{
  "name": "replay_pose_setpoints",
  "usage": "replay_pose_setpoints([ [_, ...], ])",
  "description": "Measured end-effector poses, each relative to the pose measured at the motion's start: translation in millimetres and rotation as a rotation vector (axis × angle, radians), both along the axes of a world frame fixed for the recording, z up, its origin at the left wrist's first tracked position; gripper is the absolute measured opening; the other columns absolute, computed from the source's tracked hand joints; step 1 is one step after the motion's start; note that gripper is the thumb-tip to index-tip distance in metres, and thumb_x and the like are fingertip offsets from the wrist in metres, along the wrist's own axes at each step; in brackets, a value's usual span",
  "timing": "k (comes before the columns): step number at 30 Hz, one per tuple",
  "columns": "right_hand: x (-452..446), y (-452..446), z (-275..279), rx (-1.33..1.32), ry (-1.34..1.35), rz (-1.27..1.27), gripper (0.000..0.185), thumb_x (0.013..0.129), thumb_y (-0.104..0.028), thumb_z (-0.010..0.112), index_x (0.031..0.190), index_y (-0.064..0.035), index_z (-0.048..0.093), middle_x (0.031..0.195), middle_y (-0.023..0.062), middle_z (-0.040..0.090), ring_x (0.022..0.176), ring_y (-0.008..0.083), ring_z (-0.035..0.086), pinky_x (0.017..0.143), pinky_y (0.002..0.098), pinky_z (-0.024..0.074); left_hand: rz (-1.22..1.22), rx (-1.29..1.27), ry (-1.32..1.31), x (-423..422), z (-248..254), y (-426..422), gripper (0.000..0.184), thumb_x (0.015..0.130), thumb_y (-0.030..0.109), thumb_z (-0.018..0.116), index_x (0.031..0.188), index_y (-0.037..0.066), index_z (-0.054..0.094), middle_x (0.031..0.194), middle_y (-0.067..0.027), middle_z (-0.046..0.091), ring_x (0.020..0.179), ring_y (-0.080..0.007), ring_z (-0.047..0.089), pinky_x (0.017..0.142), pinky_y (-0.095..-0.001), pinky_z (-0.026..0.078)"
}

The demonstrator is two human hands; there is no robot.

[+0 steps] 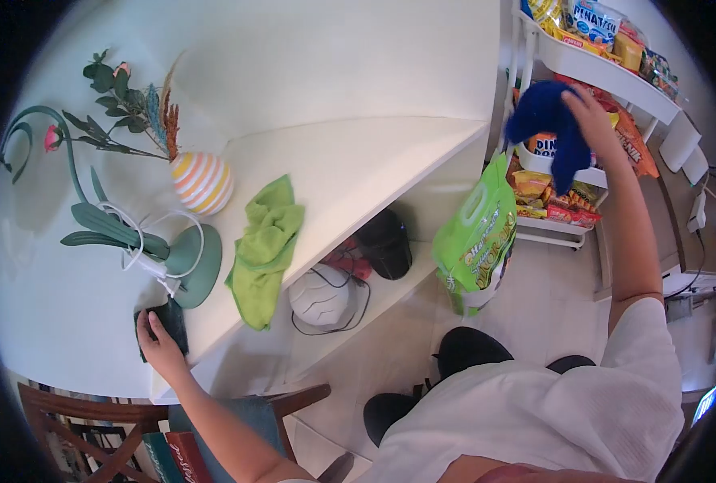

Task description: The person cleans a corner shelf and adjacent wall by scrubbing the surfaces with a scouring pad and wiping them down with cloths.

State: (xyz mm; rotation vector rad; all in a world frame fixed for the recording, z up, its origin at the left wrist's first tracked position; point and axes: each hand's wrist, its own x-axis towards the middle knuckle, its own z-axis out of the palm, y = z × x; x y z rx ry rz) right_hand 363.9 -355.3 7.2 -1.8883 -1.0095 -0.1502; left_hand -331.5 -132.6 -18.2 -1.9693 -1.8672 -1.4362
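Surface (358, 153) left, cart (599, 68) right, bag (480, 241) on the floor (551, 282) between.
On the surface, a lamp (200, 267) stands left of a cloth (268, 253), a vase (203, 183) behind it, a flat item (176, 317) under the left hand (161, 346) before it; beneath, a shelf (390, 298) bears a container (386, 245). The right hand (595, 121) holds another cloth (563, 133) before the cart.

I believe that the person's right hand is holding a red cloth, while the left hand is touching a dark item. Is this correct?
Not quite: the cloth in the right hand is dark blue, not red, as the head view shows. The left hand is indeed touching a dark item.
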Motion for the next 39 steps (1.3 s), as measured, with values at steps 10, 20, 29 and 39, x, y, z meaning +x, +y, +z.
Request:
replay_pose_setpoints([
  [10, -60.4, 28.2, 37.3, 0.417, -0.263, 0.056, 0.032, 0.086, -0.027, 0.064, 0.106, -0.0029, 0.057, 0.096, 0.0099, 0.06, 0.089, 0.0196, 0.059, 0.08, 0.0318, 0.0464, 0.121, 0.043, 0.106, 8.2, 5.9, -8.8, 0.042, 0.093, 0.033, 0.051, 0.118, -0.001, 0.055, 0.115, -0.0204, 0.058, 0.106, -0.0322, 0.055, 0.092, -0.0371, 0.041],
  [20, -112.8, 87.7, -23.8, -0.186, -0.838, 0.264, 0.02, 0.084, -0.009, 0.049, 0.101, -0.0053, 0.057, 0.098, 0.0149, 0.062, 0.096, 0.031, 0.059, 0.083, 0.0392, 0.0467, -0.012, 0.768, 0.117, 16.3, 6.2, -38.3, 0.03, 0.092, 0.011, 0.054, 0.118, -0.002, 0.048, 0.128, -0.0182, 0.044, 0.117, -0.029, 0.045, 0.101, -0.0406, 0.035],
  [29, -188.1, 222.7, -8.7, -0.466, -0.586, 0.484, 0.031, 0.09, -0.019, 0.05, 0.118, -0.0063, 0.052, 0.1, 0.02, 0.063, 0.094, 0.0369, 0.059, 0.082, 0.0455, 0.0454, -0.057, 0.737, 0.241, 83.2, 30.8, -68.1, 0.023, 0.088, 0.004, 0.057, 0.11, -0.001, 0.055, 0.123, -0.0194, 0.048, 0.113, -0.0305, 0.048, 0.096, -0.0403, 0.037],
  [39, -243.5, 206.1, -5.4, -0.375, -0.363, 0.797, 0.038, 0.089, -0.019, 0.053, 0.125, -0.0088, 0.051, 0.114, 0.0195, 0.057, 0.108, 0.0355, 0.05, 0.096, 0.0424, 0.0389, 0.148, -0.161, 0.442, 5.0, 5.3, -32.1, 0.041, 0.084, 0.034, 0.06, 0.117, 0.009, 0.058, 0.12, -0.016, 0.057, 0.113, -0.0321, 0.052, 0.096, -0.0394, 0.039],
])
